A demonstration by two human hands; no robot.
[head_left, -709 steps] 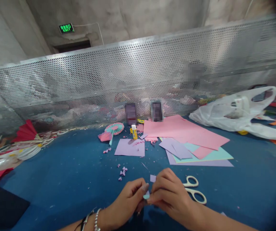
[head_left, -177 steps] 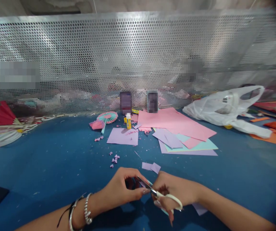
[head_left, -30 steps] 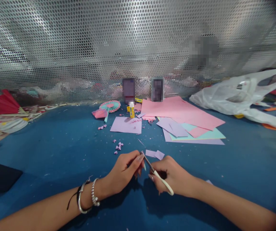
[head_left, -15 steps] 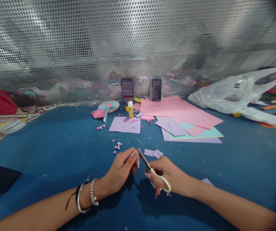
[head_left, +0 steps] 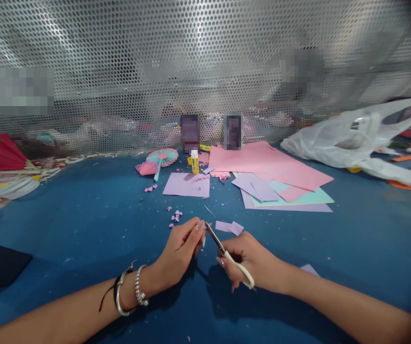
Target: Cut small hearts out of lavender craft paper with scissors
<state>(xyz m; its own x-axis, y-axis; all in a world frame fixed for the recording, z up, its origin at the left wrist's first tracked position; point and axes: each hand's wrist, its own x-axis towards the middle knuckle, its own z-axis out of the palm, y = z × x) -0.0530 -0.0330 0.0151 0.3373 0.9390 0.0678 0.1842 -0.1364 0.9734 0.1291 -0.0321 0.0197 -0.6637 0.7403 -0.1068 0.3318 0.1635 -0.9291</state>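
My right hand (head_left: 243,260) grips a pair of scissors (head_left: 223,249) with cream handles, fingers through the loops. The blades point up and left, their tips at the fingertips of my left hand (head_left: 184,241). Thumb and finger of that left hand are pinched together on a tiny bit of purple paper (head_left: 207,225), mostly hidden by the fingers. Just beyond the scissors lie small purple paper strips (head_left: 223,226). Several small purple paper hearts (head_left: 176,215) are scattered ahead of my left hand.
A glue stick (head_left: 194,163) stands behind a purple sheet (head_left: 180,185). Pink paper (head_left: 262,160) overlaps other coloured sheets. Folded paper fans (head_left: 162,157) lie left of the glue. A white plastic bag (head_left: 327,138) sits at right, a dark flat object (head_left: 1,265) at left. Perforated metal (head_left: 119,71) borders the back.
My left hand has shifted very slightly left, and the scissor blades look a little more closed. Otherwise the table looks the same.
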